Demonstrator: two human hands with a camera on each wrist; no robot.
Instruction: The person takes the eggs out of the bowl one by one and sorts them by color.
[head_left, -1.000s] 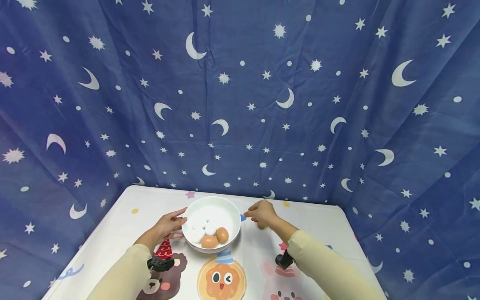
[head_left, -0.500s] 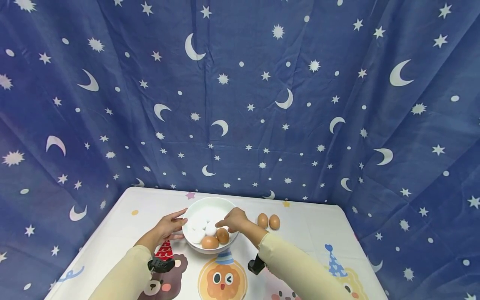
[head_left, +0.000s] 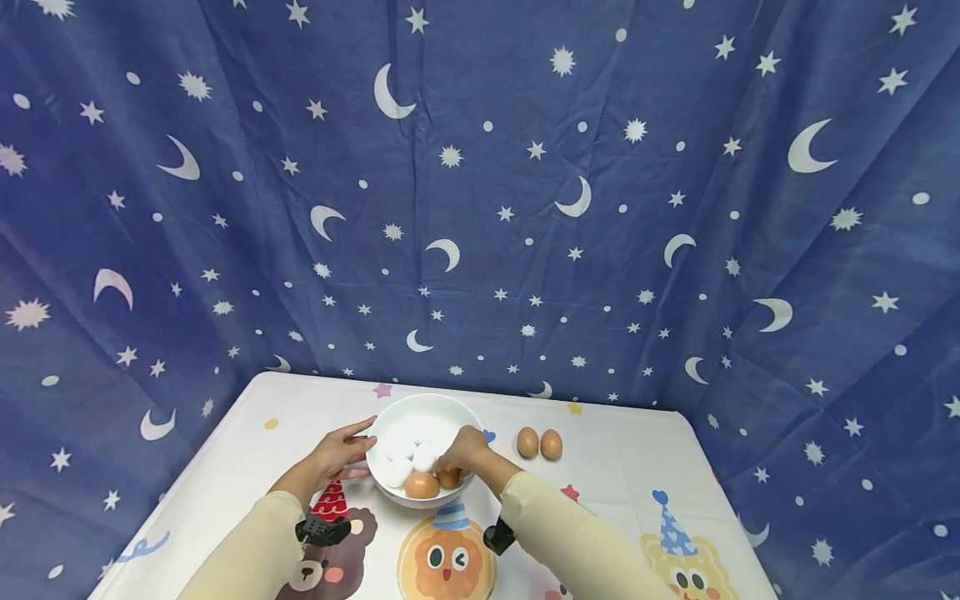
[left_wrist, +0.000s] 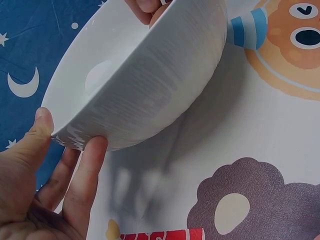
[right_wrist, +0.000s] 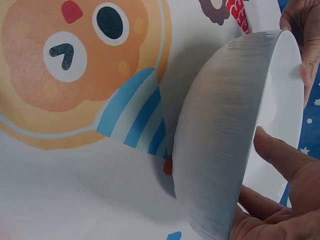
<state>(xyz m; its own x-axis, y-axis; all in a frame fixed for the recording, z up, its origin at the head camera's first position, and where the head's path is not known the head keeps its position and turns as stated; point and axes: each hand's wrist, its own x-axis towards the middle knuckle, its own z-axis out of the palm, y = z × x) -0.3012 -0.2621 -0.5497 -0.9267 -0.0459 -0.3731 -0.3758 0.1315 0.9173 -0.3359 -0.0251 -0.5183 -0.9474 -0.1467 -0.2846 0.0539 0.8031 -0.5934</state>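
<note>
Two brown eggs [head_left: 539,443] already lie side by side on the table [head_left: 637,450] to the right of the bowl [head_left: 390,417], and by my reckoning one brown egg [head_left: 422,485] and the white ones [head_left: 408,457] are left inside. My right hand [head_left: 459,454] is down in the bowl, fingers curled round a second brown egg [head_left: 450,478], while my left hand [head_left: 337,454] steadies the rim with thumb and straight fingers. The bowl is plain white, smooth and deep, standing mid-table.
</note>
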